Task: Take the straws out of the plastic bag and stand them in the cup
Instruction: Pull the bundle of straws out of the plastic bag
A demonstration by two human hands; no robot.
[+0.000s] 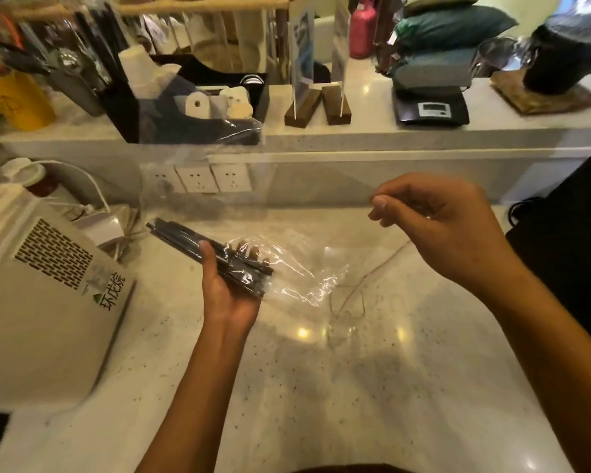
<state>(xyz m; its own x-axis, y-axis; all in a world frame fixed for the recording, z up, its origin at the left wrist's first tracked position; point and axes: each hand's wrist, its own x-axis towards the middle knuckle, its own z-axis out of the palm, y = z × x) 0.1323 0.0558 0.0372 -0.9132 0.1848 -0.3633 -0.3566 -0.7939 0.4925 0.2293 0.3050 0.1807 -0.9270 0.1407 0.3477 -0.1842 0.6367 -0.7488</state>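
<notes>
While left hand (pixel 226 288) holds them, black straws (pixel 198 245), bundled, half-sleeved in clear bag (pixel 297 274)

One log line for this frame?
left hand: grips bundle of black straws | clear plastic bag: partly off | right hand: pinching, contents unclear

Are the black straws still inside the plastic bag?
Partly: the left hand holds the straws, their far ends bare, the near ends in the plastic bag.

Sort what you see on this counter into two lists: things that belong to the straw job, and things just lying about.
Belongs to the job:
black straws
plastic bag
left hand
right hand

Just lying about:
digital scale
wall sockets
pink bottle
yellow container
</notes>
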